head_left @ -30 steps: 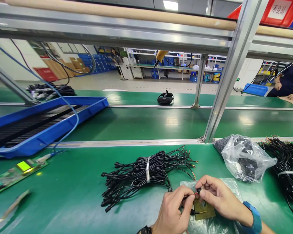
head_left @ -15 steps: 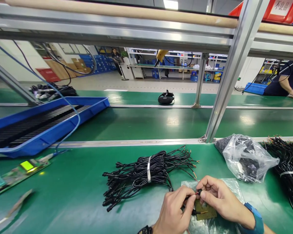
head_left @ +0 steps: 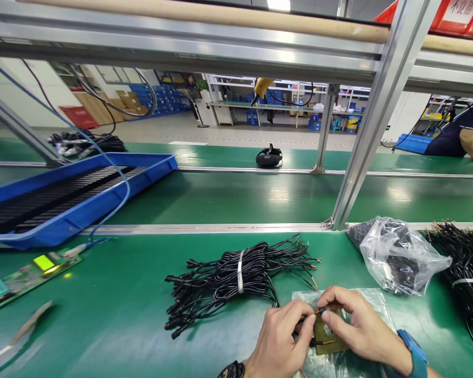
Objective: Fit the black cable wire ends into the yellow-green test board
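My left hand [head_left: 281, 336] pinches the end of a black cable, where a short bit of red wire shows between the fingertips. Facing it, my right hand [head_left: 357, 323] has thumb and forefinger closed on a small black part [head_left: 321, 311] at the wire's tip. Both hands are low in the view, nearly touching. Under them lie a flat brownish-green piece [head_left: 331, 347] and a clear plastic sheet [head_left: 372, 298]. A short black lead with an orange wire end [head_left: 326, 343] rests on the piece. Just left and beyond is a tied bundle of black cables [head_left: 246, 270].
A clear bag of black parts [head_left: 398, 257] and another cable bundle [head_left: 467, 262] lie to the right. Metal posts [head_left: 372, 121] rise behind. On the left are a circuit board [head_left: 27, 278], a blue tray [head_left: 150, 167] and a soldering-iron-like tool [head_left: 31, 320]. A co-worker's arm [head_left: 469, 139] shows far right.
My hands keep almost the same pose, with the right fingers shifted slightly around the small black part. The co-worker has moved right, and the distant standing person is no longer visible.
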`<state>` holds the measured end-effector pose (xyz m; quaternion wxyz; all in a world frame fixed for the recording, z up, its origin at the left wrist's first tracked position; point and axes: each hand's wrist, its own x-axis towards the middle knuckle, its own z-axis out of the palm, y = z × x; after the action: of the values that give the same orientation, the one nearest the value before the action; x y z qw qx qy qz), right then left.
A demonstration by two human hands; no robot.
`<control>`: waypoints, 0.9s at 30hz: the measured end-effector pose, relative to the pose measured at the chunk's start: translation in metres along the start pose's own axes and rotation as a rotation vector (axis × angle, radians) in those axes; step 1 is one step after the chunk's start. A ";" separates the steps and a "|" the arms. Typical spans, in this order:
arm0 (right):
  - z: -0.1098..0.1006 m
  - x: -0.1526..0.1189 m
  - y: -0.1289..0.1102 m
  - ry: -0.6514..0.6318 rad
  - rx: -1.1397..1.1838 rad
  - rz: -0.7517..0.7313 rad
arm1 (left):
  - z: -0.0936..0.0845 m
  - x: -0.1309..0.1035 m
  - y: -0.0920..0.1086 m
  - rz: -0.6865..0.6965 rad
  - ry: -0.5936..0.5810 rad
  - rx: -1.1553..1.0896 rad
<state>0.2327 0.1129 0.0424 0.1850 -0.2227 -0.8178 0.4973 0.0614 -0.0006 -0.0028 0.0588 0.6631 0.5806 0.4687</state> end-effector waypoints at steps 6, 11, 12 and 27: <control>0.005 0.001 0.005 -0.008 0.203 0.096 | 0.001 -0.001 -0.002 0.014 0.005 0.012; 0.010 0.003 0.015 -0.008 0.448 0.159 | 0.000 0.000 0.000 0.074 0.009 0.049; 0.011 0.003 0.015 -0.007 0.452 0.160 | 0.000 0.000 0.000 0.078 0.009 0.051; 0.011 0.004 0.013 -0.037 0.521 0.158 | 0.000 0.000 -0.001 0.038 0.044 0.005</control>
<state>0.2261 0.1123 0.0264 0.1818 -0.2218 -0.6454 0.7079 0.0604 0.0000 -0.0034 0.0356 0.6638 0.5700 0.4828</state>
